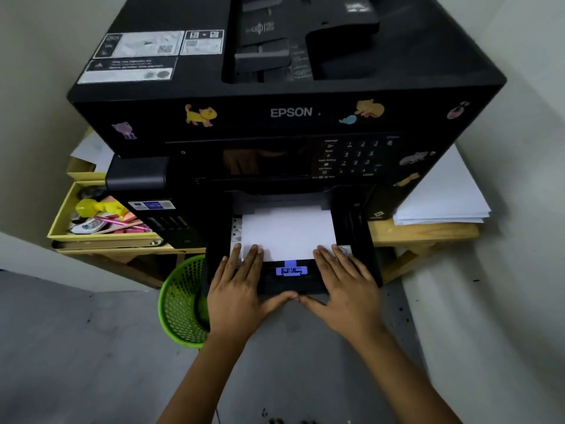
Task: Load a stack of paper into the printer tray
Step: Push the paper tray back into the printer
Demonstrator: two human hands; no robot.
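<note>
A black Epson printer (290,114) with animal stickers stands on a wooden table. Its paper tray (356,237) is pulled out toward me, with a white stack of paper (287,232) lying flat inside. A blue paper guide (291,270) sits at the tray's near end, just below the paper's edge. My left hand (241,289) lies flat on the tray's near left side, fingertips touching the paper's front left corner. My right hand (345,286) lies flat on the near right side, fingertips at the paper's front right corner. The thumbs meet at the tray's front edge.
A second pile of white paper (440,197) lies on the table to the printer's right. A yellow box (61,215) of pens and small items sits at the left. A green mesh bin (180,304) stands on the floor under the tray's left side.
</note>
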